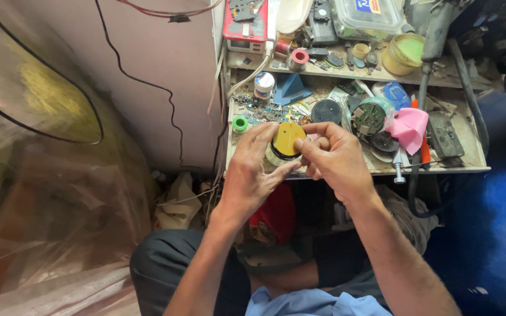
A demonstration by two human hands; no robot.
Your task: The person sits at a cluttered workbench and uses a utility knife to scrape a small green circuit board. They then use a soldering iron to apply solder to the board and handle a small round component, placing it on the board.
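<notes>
yellow round part [287,140] gripped between left hand [253,169], right hand [334,158]

Well above the hands, at the top edge, lies a clear plastic box [369,16] with a blue-and-white label [368,6]. Just above the left hand [252,169] stands a small white jar [263,85] with a blue band.
</notes>
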